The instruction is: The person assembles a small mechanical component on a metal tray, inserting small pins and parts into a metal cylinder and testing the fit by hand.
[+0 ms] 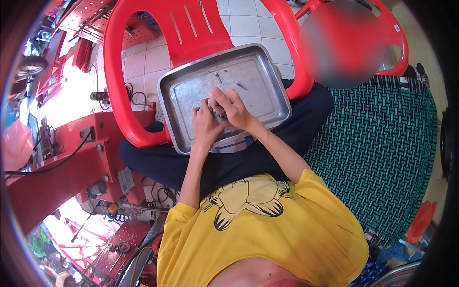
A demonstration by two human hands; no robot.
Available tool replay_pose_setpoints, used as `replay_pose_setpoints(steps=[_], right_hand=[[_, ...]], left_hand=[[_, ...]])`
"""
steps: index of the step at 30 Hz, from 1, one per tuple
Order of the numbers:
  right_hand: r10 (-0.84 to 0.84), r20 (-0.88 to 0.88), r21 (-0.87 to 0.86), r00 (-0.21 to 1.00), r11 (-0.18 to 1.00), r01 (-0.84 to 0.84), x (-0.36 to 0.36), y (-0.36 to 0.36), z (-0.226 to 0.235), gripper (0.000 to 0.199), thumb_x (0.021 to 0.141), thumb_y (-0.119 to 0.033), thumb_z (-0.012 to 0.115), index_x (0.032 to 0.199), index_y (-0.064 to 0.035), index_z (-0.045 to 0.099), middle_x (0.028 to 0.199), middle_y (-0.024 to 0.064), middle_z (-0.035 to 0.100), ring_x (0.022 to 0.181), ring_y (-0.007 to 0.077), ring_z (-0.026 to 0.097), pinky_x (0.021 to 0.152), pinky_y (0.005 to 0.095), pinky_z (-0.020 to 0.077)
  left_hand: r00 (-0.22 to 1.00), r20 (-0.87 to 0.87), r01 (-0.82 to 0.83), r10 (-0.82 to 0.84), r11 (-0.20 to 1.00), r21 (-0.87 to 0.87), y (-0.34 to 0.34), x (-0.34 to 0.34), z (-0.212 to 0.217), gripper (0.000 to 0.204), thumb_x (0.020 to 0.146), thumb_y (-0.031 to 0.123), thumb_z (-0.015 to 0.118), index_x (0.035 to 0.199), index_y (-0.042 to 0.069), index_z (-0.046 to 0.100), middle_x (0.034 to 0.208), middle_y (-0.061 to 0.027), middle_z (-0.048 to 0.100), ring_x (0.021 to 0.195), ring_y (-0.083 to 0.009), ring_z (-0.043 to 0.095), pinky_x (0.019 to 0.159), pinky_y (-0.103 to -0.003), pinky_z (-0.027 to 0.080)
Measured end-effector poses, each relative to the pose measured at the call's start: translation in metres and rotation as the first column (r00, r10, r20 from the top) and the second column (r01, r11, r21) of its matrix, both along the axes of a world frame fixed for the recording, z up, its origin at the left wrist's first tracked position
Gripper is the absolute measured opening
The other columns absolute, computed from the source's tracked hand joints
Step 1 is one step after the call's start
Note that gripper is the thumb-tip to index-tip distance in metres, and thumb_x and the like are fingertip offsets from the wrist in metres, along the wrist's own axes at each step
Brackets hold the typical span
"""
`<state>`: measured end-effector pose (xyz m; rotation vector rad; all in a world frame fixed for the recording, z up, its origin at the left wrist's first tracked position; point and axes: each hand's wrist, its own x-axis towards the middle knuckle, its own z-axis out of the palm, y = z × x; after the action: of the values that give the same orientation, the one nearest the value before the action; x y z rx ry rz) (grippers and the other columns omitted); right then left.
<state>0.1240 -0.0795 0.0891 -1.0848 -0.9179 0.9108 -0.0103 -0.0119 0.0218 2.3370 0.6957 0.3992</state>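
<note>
Over the near part of a metal tray (179, 103), my two hands meet around a small metal part (219, 115), mostly hidden by my fingers; its kind cannot be made out. My left hand (204, 125) grips it from the left with curled fingers. From the right and above, my right hand (232, 107) closes in a fist-like grip at the top of the part. Beyond my hands, a bolt (218, 77) lies on the tray's floor, and another bolt (241, 85) rests to its right. A few tiny metal pieces lie farther back.
The tray sits on a red plastic chair (196, 36) in front of me. To the left stands a red metal machine frame (71, 148) with a black cable. A green and black woven seat (377, 153) is at my right. Tools lie on a red perforated rack (95, 21).
</note>
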Motion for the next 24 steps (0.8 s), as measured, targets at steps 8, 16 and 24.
replay_pose_setpoints(steps=[8,16,24], right_hand=[[-0.007,-0.021,-0.001,1.0,1.0,0.007,-0.001,-0.0004,-0.0014,0.058,0.113,-0.038,0.04,0.067,-0.0039,0.047,0.059,0.0,0.04,0.058,0.0094,0.035,0.058,0.0298,0.0313],[-0.032,-0.022,0.026,0.999,0.999,0.032,-0.0007,0.0006,-0.0038,0.057,0.113,-0.034,0.043,0.067,-0.0009,0.049,0.057,-0.0012,0.037,0.057,0.0088,0.033,0.056,0.0314,0.0312],[-0.046,0.026,0.019,0.999,0.999,0.046,-0.0031,-0.0013,-0.0022,0.054,0.114,-0.033,0.039,0.069,-0.0039,0.041,0.062,-0.0001,0.038,0.059,0.0091,0.035,0.058,0.0296,0.0312]], left_hand=[[1.0,-0.02,0.013,-0.013,1.0,-0.011,0.0025,0.0,-0.0035,0.09,0.062,0.036,0.095,0.13,-0.002,0.05,0.112,-0.0165,0.069,0.105,-0.0346,0.065,0.093,-0.046,0.04],[0.997,-0.037,0.062,-0.061,0.998,0.005,0.0027,-0.0014,0.0003,0.08,0.066,0.03,0.092,0.127,-0.003,0.053,0.113,-0.0156,0.066,0.106,-0.0345,0.064,0.093,-0.045,0.041],[0.997,-0.053,0.068,-0.064,0.995,0.075,0.0016,0.0005,-0.0022,0.078,0.067,0.023,0.09,0.131,-0.002,0.053,0.115,-0.0155,0.062,0.113,-0.0349,0.061,0.095,-0.045,0.042]])
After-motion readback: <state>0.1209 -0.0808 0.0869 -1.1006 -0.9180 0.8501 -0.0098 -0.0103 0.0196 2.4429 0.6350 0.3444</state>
